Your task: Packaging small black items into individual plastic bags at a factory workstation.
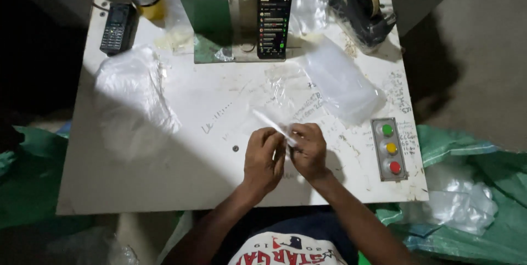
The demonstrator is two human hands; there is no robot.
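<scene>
Both hands pinch one small clear plastic film piece [274, 124] between them: the left hand [264, 158] and right hand [308, 151] meet fingertip to fingertip, knuckles up, forearms reaching in from the near edge. They work over a scuffed, scribbled white worktable [186, 160]. Right sits a grey three-button panel [389, 148]; far right a clear bag stack [343, 81]; left a crumpled clear plastic heap [129, 92]; far centre an upright lit smartphone [273, 23]. Dim floor surrounds.
</scene>
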